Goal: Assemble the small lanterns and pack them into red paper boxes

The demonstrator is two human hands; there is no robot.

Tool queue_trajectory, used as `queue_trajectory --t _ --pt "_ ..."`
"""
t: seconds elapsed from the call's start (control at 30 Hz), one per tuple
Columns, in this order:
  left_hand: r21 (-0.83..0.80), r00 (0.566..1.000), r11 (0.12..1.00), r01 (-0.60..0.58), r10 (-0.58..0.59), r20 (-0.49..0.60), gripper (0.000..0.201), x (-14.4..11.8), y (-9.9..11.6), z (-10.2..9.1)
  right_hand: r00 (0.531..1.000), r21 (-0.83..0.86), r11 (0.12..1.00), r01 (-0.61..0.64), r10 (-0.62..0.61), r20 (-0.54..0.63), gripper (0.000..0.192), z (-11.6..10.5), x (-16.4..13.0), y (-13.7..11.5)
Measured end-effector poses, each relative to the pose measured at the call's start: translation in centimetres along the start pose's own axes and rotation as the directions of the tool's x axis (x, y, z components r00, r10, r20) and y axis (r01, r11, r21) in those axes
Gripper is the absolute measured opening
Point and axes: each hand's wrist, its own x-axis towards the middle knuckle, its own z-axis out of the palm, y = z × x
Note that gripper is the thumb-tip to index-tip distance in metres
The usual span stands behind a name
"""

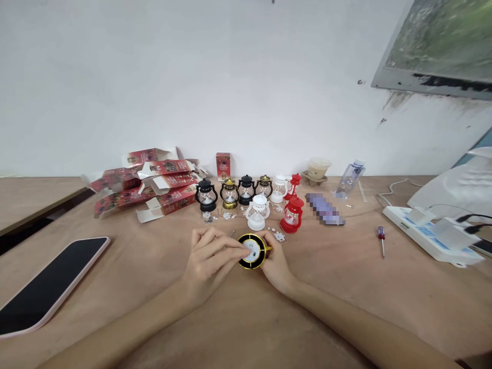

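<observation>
Holding a gold-and-black lantern [262, 251] over the near middle of the table [230, 328], the right hand [274, 261] curls its fingers round the far side and right edge, base turned toward the head camera. The left hand [209, 259] has its fingers stretched out close together, tips touching the base's white centre [251, 248] and covering part of it; whether they pinch anything small, I cannot tell.

Eight more lanterns stand upright beyond the hands: two black lanterns [206, 199], two gold-trimmed lanterns [229, 196], two white lanterns [258, 218] and two red lanterns [292, 218]. The nearer white and red ones stand in front of the row. Small white pieces [280, 237] lie scattered among them, too many and too tiny to count.

At the left is a heap of opened red boxes [179, 200], overlapping too much for a sure count; one upright red box [223, 166] stands by the wall. Near the left edge lies one dark-screened phone [54, 287]. To the right are one cup [318, 168], one bottle [350, 178], one screwdriver [381, 241] and one white power strip [432, 236] with plugs in it; a pixelated patch covers one purple object [325, 209].

Pale lettering on the boxes is too small to read.
</observation>
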Motion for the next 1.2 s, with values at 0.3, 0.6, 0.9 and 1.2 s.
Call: queue_trajectory --t 0.3,0.6,0.9,1.2 --pt "0.022 0.999 0.999 -0.032 0.032 0.021 0.02 0.0 0.0 0.2 1.0 -0.003 1.0 -0.013 0.013 -0.004 0.022 0.0 -0.1 0.2" --pt "0.123 0.993 0.985 -0.118 0.118 0.008 0.022 -0.3 0.1 0.2 1.0 -0.035 0.999 -0.021 0.02 -0.003 0.021 -0.1 -0.2 0.1" --pt "0.16 0.975 0.963 -0.219 0.209 0.074 0.02 0.0 -0.1 -0.3 0.999 -0.012 0.999 -0.042 0.042 -0.007 0.022 -0.1 -0.3 0.0" --pt "0.1 0.963 0.968 -0.231 0.213 0.168 0.019 0.6 0.1 -0.8 0.999 -0.018 0.999 -0.041 0.042 0.007 0.02 -0.1 -0.3 -0.2"
